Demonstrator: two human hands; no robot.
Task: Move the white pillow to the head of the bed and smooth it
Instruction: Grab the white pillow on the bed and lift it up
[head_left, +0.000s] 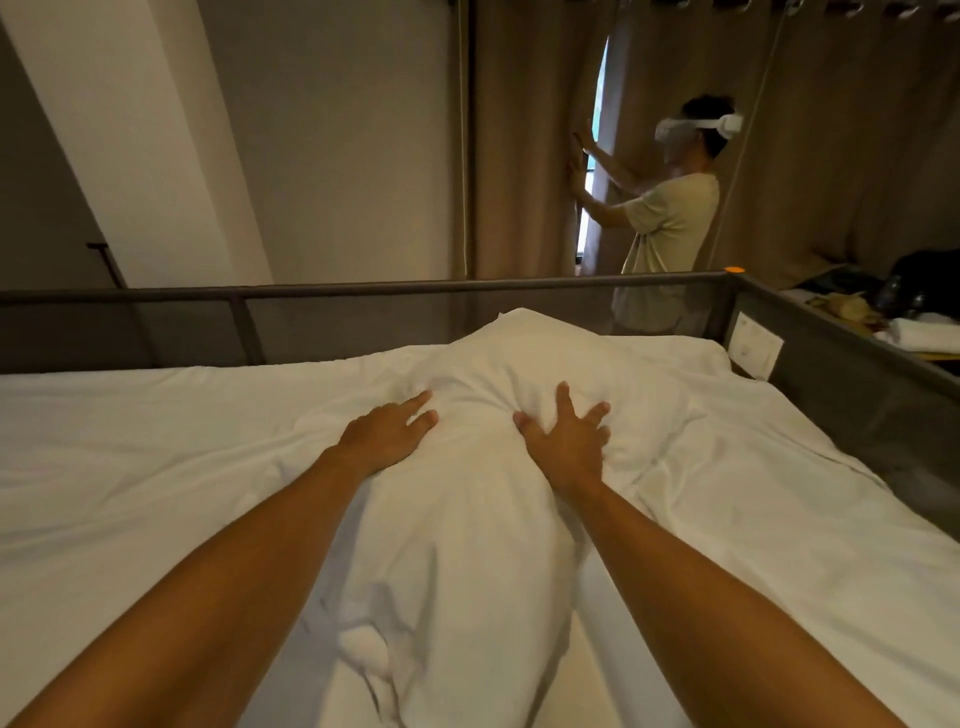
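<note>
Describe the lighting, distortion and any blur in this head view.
Head view: dim warm light, brightest at the gap in the curtains; wide-angle bend bows the bed rail; left hand and right hand on the pillow look sharp; the corner clutter is murky.

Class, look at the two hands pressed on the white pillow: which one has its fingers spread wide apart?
The right hand. Its fingers fan out across the white pillow, while the left hand keeps its fingers close together, pointing toward the bed's far rail.
</note>
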